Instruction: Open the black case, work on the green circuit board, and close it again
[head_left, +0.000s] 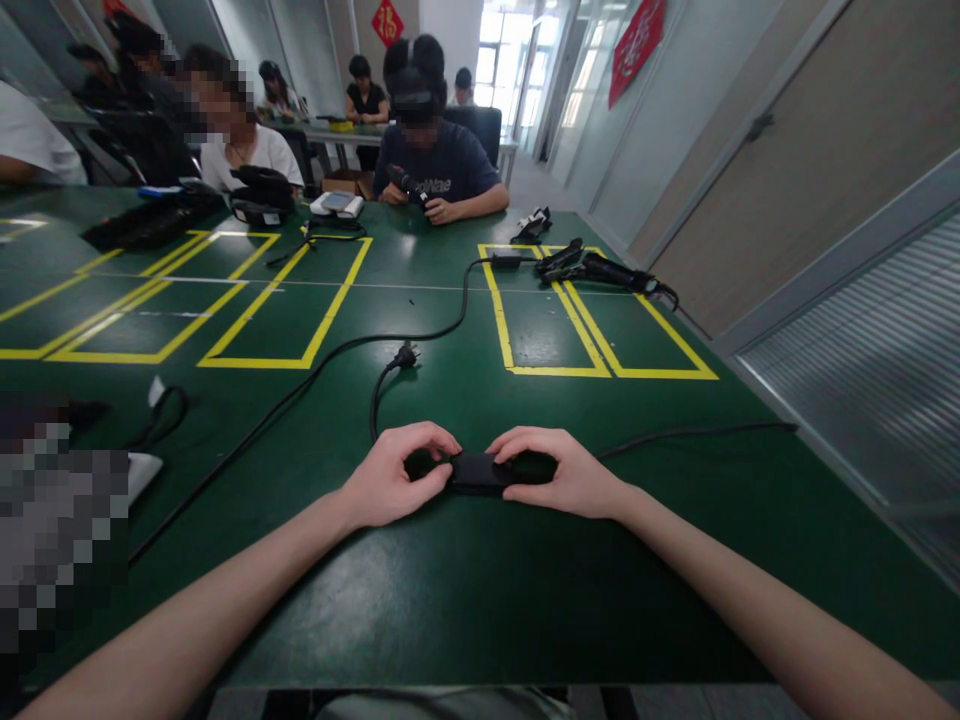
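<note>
A flat black power adapter lies near the front of the green table, between my two hands. My left hand pinches its left end with thumb and fingers. Its right end is gripped the same way by my right hand. A black cable with a plug curves up from behind my left hand, the plug resting on the table. Another black cable runs off to the right from behind my right hand.
A long black cable crosses the green table diagonally. Yellow tape outlines rectangles farther back. Black devices lie at the back right. A person sits opposite, and a pixelated shape covers the left edge.
</note>
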